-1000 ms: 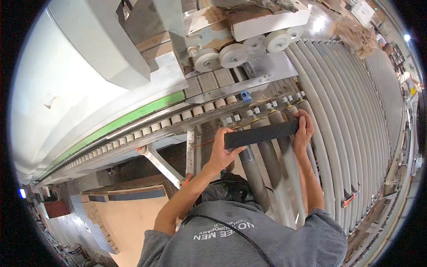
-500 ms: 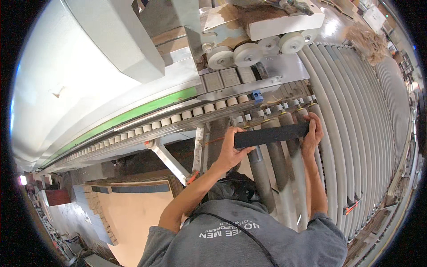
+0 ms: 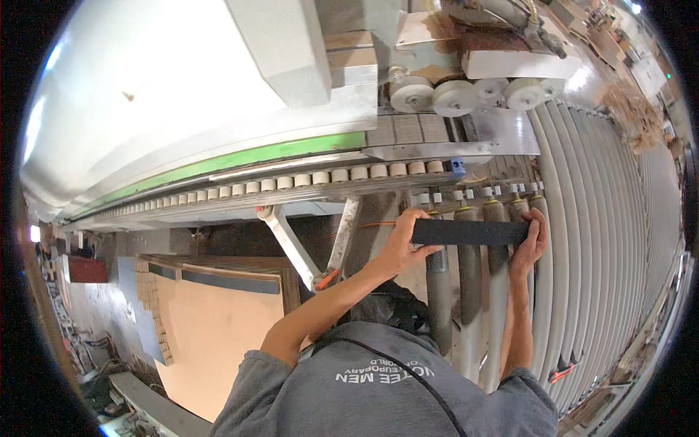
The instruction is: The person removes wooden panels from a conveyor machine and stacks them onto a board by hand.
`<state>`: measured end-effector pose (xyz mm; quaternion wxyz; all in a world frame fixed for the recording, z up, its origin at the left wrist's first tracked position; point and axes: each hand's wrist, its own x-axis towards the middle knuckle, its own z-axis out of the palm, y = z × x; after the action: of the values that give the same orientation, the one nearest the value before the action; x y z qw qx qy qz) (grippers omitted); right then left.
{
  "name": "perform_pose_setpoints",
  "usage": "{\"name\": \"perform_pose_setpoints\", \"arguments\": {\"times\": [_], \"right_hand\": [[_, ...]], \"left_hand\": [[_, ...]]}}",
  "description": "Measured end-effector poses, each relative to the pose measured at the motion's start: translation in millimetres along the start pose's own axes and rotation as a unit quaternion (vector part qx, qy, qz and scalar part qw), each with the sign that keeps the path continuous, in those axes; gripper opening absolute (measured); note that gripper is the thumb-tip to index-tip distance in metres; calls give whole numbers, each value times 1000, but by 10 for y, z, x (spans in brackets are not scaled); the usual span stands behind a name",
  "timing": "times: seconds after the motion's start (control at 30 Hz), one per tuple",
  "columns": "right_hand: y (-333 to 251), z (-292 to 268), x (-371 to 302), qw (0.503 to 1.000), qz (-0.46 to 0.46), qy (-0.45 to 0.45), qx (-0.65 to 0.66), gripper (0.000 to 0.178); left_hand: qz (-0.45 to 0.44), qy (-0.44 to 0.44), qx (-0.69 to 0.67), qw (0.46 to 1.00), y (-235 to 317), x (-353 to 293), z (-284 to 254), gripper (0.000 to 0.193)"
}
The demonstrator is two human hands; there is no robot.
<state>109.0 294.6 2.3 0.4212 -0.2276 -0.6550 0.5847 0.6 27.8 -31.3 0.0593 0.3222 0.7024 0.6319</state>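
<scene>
Roller table | dark strip lying crosswise, apparently level | hands gripping its ends

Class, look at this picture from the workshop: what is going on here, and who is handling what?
A person is holding a narrow dark strip by its two ends, the left hand on one end and the right hand on the other. The strip lies crosswise over the long grey rollers of a roller bed. Just beyond it run a row of small white wheels and a green rail on a big pale machine. A stack of flat boards sits lower left.
</scene>
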Motion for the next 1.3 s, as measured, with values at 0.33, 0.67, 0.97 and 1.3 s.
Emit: {"name": "perform_pose_setpoints", "arguments": {"times": [0.33, 0.67, 0.97, 1.3], "right_hand": [[302, -156, 121, 996, -46, -21, -68, 35], [145, -82, 68, 992, -41, 13, -121, 30], [-3, 6, 51, 993, -28, 32, -115, 30], [-265, 58, 17, 989, 21, -39, -144, 34]], "left_hand": [[86, 1, 14, 996, -93, -51, -4, 72], [37, -20, 0, 999, -32, -41, 9, 62], [23, 2, -26, 999, -13, -43, 24, 67], [-21, -6, -21, 1000, 178, 44, -103, 63]]}}
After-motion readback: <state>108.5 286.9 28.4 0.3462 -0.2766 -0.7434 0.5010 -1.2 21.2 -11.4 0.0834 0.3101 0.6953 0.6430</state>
